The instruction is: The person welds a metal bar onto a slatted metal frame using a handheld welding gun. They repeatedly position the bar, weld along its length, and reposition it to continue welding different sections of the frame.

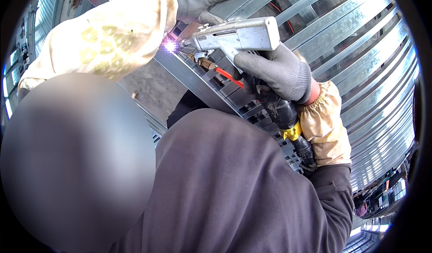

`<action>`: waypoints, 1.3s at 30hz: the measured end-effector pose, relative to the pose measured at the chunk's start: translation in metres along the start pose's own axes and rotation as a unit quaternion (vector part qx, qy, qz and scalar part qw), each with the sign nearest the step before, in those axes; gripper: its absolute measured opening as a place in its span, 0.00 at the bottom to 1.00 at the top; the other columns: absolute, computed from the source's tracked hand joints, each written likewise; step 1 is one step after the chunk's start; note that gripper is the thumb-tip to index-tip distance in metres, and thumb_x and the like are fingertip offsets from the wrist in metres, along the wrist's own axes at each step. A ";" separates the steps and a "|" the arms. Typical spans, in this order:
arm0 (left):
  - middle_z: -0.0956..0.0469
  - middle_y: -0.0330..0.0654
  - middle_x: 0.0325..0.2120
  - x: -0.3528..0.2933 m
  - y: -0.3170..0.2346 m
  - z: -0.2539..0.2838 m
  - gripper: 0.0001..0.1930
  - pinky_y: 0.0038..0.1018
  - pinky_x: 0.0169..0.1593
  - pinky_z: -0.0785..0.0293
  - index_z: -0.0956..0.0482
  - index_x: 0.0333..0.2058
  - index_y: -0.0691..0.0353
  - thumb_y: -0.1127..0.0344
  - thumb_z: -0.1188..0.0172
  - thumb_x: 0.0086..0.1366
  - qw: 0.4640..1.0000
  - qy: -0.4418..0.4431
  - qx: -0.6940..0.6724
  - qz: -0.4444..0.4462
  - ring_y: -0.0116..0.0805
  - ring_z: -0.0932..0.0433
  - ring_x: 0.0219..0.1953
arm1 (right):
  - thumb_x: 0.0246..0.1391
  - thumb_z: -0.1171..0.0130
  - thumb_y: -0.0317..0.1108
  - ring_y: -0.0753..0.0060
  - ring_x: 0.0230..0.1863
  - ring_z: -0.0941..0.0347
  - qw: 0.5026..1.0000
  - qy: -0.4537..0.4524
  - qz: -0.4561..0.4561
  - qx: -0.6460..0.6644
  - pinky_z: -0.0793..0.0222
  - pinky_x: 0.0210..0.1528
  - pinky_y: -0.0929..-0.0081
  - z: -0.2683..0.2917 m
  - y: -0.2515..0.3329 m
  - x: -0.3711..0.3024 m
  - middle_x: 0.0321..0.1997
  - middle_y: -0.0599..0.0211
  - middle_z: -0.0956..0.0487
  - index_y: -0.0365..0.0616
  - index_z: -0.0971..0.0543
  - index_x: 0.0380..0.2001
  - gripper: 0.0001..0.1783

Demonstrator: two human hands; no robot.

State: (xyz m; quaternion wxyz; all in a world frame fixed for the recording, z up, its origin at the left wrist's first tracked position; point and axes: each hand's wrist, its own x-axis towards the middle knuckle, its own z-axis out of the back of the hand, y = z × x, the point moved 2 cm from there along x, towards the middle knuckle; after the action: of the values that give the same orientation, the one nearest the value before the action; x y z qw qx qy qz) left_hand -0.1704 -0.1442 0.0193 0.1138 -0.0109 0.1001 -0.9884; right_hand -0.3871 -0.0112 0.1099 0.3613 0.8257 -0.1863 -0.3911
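Observation:
My right hand (281, 73), in a grey work glove, is wrapped round the grip of a silver handheld welding gun (252, 33). The gun's nozzle points left, and a bright violet-white spark (170, 46) glows at its tip on a galvanized steel bar (191, 79). Past the spark, my left hand (202, 0) lies on the metalwork in a grey glove, its fingers stretched out and apart. The thumb side is close to the front of the gun. A thick black hose bundle (281, 111) with yellow tape runs down from the grip along my right forearm.
Long galvanized steel bars (342, 50) lie in rows to the right. An orange-red hose (229, 76) joins a brass fitting under the gun. Cream protective sleeves (105, 39) cover my forearms. Grey floor (155, 88) shows below the bar. A blurred round patch hides the lower left.

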 end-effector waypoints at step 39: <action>0.52 0.52 0.75 0.000 0.005 -0.004 0.57 0.57 0.74 0.69 0.47 0.74 0.58 0.22 0.51 0.57 1.000 0.012 0.004 0.004 0.55 0.58 0.77 | 0.63 0.38 0.45 0.83 0.25 0.24 0.994 -0.009 -0.107 0.027 0.29 0.25 0.81 0.000 0.000 -0.012 0.33 0.70 0.20 0.38 0.22 0.53 0.24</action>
State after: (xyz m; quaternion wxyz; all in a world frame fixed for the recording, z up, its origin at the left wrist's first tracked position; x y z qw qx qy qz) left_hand -0.1697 -0.1478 0.0147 0.1165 0.0014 0.0974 -0.9884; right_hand -0.3948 -0.0040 0.1164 0.2930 0.8471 -0.1108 -0.4293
